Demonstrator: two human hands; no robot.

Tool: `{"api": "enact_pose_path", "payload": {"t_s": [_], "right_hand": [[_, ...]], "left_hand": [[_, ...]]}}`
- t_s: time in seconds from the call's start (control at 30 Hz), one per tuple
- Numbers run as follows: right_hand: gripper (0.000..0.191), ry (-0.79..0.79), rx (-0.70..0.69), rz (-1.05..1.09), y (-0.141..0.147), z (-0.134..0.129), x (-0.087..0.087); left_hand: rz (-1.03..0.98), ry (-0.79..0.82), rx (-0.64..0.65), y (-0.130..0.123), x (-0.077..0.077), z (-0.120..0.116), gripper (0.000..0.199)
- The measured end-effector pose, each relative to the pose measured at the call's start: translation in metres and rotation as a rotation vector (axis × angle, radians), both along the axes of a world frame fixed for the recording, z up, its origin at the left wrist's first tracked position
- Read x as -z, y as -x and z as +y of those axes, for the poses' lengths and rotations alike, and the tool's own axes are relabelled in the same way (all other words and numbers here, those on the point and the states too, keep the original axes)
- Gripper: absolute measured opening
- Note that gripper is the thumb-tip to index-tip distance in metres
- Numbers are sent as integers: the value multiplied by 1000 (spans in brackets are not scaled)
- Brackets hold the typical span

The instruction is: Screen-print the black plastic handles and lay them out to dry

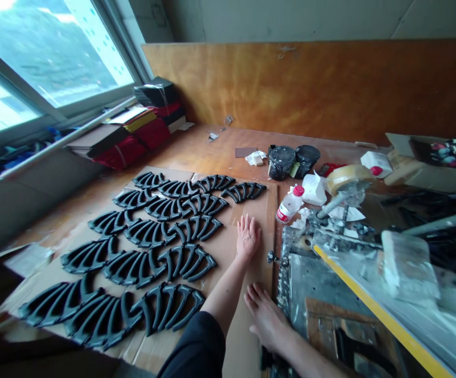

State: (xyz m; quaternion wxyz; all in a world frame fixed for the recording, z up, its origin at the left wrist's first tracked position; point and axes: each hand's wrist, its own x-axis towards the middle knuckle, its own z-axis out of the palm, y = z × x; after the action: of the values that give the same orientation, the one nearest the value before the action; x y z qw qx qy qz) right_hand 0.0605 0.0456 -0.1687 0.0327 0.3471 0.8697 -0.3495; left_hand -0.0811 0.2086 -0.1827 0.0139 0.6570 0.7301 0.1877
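Note:
My left hand (248, 236) lies palm down with its fingers stretched out on a sheet of cardboard (231, 257); nothing shows in it. Closer to me, my right hand (266, 317) rests near the sheet's right edge, its fingers extended and holding nothing visible. Left of both hands, several black, ribbed, fan-shaped pieces (194, 261) lie in rows on the cardboard. The one at the far right of the back row, a black ribbed piece (246, 192), sits just beyond my left fingertips without touching them.
To the right stand a paint-stained machine (310, 278) with a yellow-edged plate (373, 299), a red-capped bottle (289, 205), black tubs (282, 160) and a tape roll (349, 177). Red and black stacks (129, 136) line the window side. A wooden board (290, 89) rises behind.

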Motion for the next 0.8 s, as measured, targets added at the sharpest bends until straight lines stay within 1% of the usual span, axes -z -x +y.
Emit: {"api": "enact_pose_path", "payload": {"t_s": [0.07, 0.1, 0.17, 0.23, 0.3, 0.37, 0.4, 0.47, 0.5, 0.57, 0.6, 0.63, 0.67, 0.73, 0.77, 0.8], "right_hand": [[71, 13, -26, -27, -3, 2, -24], [62, 15, -41, -42, -7, 1, -37], [46, -25, -51, -5, -25, -6, -65], [38, -79, -38, 79, -53, -17, -91], [39, -110, 13, 144, -90, -30, -110], [43, -136, 87, 167, -132, -40, -117], [47, -163, 130, 170, -153, -43, -116], [57, -239, 190, 170, -188, -46, -104], [62, -278, 196, 168, -203, -46, -96], [68, -344, 156, 182, -223, -49, -81], [67, -368, 111, 205, -230, -52, -76], [62, -385, 55, 239, -235, -56, -73], [53, -396, 1, 284, -239, -59, -72], [32, -406, -57, 389, -248, -66, -77], [25, -408, -45, 437, -254, -68, -80], [22, -412, 3, 478, -261, -68, -84]], "left_hand": [[-10, 27, 20, -3, 1, -23, 50], [-17, 41, 30, -4, 1, -35, 50], [-39, 65, 40, -7, 1, -60, 49], [-83, 87, 32, -9, -1, -86, 48], [-185, 115, 9, -10, -6, -111, 45], [-342, 146, -45, -10, -14, -134, 42], [-412, 157, -82, -10, -20, -143, 40], [-499, 170, -162, -13, -34, -156, 36], [-517, 168, -198, -15, -42, -160, 35], [-539, 147, -237, -27, -64, -160, 38], [-571, 129, -240, -36, -78, -158, 41], [-639, 103, -224, -47, -94, -155, 44], [-744, 70, -189, -61, -113, -152, 47], [-1045, -12, -74, -94, -154, -150, 52], [-1177, -54, -4, -112, -175, -151, 53], [-1269, -83, 71, -129, -194, -154, 52]]}}
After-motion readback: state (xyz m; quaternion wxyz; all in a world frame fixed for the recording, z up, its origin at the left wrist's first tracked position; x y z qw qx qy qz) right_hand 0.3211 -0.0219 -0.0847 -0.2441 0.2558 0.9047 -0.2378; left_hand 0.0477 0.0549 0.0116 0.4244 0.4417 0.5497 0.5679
